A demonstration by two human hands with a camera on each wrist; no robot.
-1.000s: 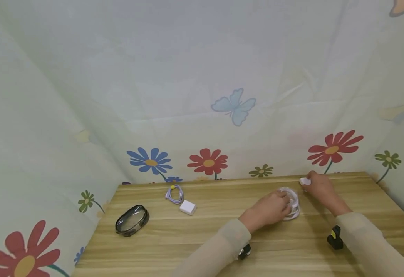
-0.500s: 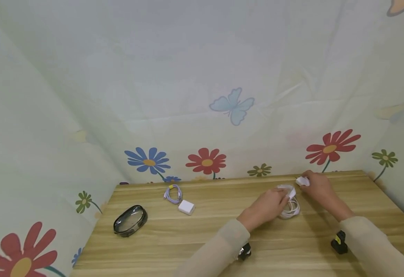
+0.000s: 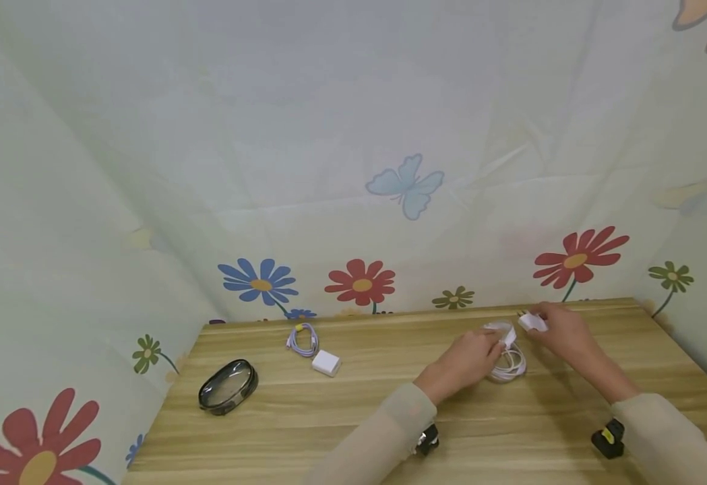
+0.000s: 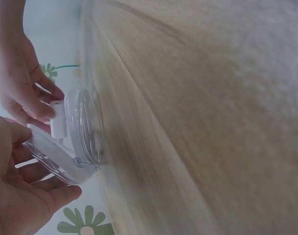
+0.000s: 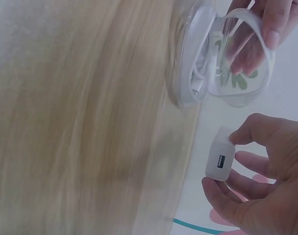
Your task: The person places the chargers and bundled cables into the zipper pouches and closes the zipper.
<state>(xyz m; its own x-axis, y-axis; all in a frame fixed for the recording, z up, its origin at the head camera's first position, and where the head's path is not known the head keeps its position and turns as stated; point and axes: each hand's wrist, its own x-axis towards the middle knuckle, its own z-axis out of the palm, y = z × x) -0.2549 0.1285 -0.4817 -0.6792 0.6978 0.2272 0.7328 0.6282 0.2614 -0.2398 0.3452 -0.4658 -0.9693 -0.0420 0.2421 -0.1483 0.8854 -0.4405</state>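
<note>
Your left hand pinches the clear lid, tipped up, and there's the case base, white cable coiled inside, just right of that hand! Your right hand grips the white charger between thumb and fingers, on that hand's left.

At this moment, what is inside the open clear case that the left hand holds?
A coiled white cable, one connector showing; whatever lies beneath its loops is covered.
</note>
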